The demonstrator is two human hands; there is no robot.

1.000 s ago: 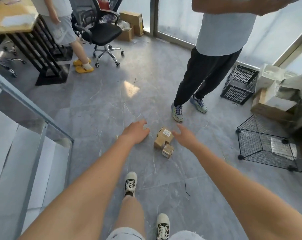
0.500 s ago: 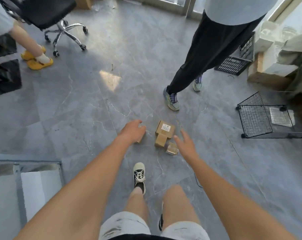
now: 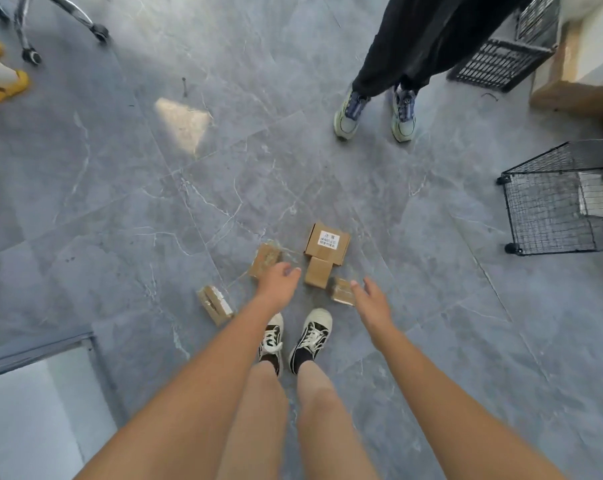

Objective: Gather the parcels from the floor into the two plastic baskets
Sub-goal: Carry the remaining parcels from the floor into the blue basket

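label text (image 3: 328, 239) too small | bystander (image 3: 428, 36) cropped above knees

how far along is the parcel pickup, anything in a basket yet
Nothing looks gathered yet. Five brown cardboard parcels lie on the grey floor, including the labelled box. The left hand and right hand reach toward them, holding nothing. The black plastic basket shows no parcels.

1. Both bare arms stretch forward and down, roughly side by side, converging slightly toward the hands.
2. The left hand (image 3: 278, 285) is held palm down, its fingers loosely curled and gripping nothing.
3. The right hand (image 3: 372, 299) is held open, fingers straight and slightly spread, thumb side toward the left hand.
4. The two hands are apart, not touching.
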